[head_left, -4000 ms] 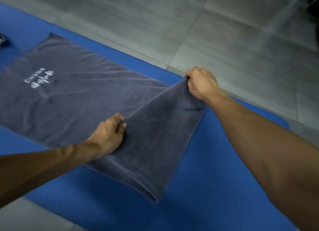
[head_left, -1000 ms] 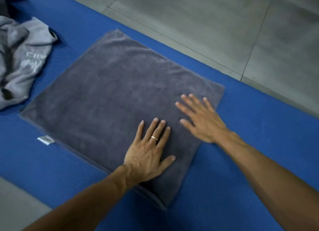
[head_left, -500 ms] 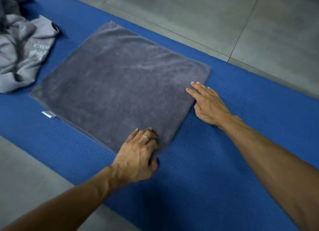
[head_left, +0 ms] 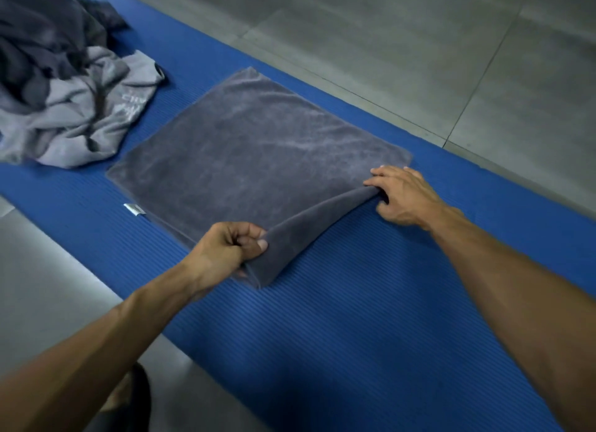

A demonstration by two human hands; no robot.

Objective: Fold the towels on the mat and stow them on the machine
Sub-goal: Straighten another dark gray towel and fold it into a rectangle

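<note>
Grey towel (head_left: 258, 147) near edge pinched by left hand (head_left: 225, 251), right hand (head_left: 403, 196).

pile of towels (head_left: 64, 86) running off the left edge, its white lettering (head_left: 130, 107) too creased to read, small tag (head_left: 134, 209) too tiny to read, mat (head_left: 354, 318) running past every edge

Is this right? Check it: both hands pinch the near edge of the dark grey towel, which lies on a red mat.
Not quite. The head view shows the left hand and right hand pinching the near edge of the dark grey towel, but the mat is blue, not red.
</note>
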